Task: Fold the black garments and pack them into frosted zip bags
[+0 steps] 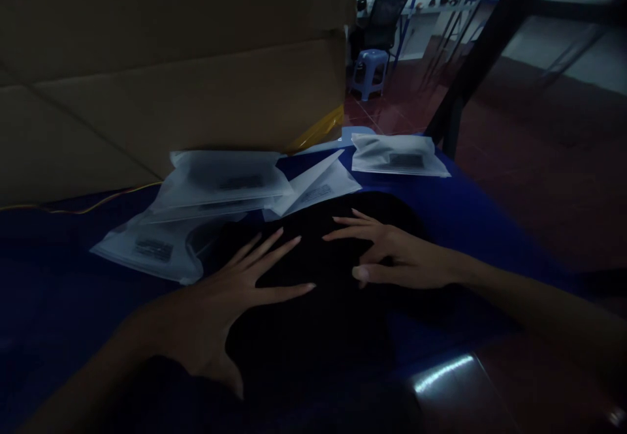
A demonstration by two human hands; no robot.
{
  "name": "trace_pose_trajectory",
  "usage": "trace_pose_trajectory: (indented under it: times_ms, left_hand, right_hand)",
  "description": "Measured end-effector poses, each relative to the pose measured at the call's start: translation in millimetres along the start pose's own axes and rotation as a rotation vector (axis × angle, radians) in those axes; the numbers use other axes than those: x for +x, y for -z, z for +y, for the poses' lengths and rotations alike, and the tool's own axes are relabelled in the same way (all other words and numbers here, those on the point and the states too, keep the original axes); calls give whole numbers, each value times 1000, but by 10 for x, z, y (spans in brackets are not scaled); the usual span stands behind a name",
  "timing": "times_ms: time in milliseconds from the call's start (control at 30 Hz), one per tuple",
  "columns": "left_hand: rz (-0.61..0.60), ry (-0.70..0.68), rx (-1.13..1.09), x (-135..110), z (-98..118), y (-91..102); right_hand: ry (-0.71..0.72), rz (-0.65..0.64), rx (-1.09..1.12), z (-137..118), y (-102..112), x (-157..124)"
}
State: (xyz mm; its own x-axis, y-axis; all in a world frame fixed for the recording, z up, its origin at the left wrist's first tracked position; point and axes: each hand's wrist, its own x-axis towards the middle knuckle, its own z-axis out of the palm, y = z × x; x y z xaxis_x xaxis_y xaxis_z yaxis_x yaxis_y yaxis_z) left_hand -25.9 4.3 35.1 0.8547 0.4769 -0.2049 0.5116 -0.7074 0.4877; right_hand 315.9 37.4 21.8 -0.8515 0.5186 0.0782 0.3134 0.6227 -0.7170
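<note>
A black garment (318, 303) lies on the blue-covered table (470, 205) in front of me. My left hand (230, 297) rests flat on its left side with the fingers spread. My right hand (386, 254) lies on its upper right part, fingers stretched out toward the left. Neither hand holds anything. The light is dim and the cloth's folds are hard to make out.
Several frosted plastic bags (220, 183) with labels lie behind the garment; one more bag (396, 155) is at the far right edge. A big cardboard box (166, 62) stands at the back left. A blue stool (369, 68) and a dark metal post (470, 75) are beyond the table.
</note>
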Motion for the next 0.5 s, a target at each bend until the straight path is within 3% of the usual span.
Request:
trace_pose_trajectory:
  times_ms: [100, 267, 500]
  left_hand:
    - [3, 23, -32, 16, 11, 1]
    - [150, 200, -32, 90, 121, -127]
    - [203, 137, 196, 220, 122, -362]
  right_hand:
    - [-5, 34, -98, 18, -118, 19]
    - [11, 44, -316, 23, -234, 15]
    - [-24, 85, -541, 93, -184, -19]
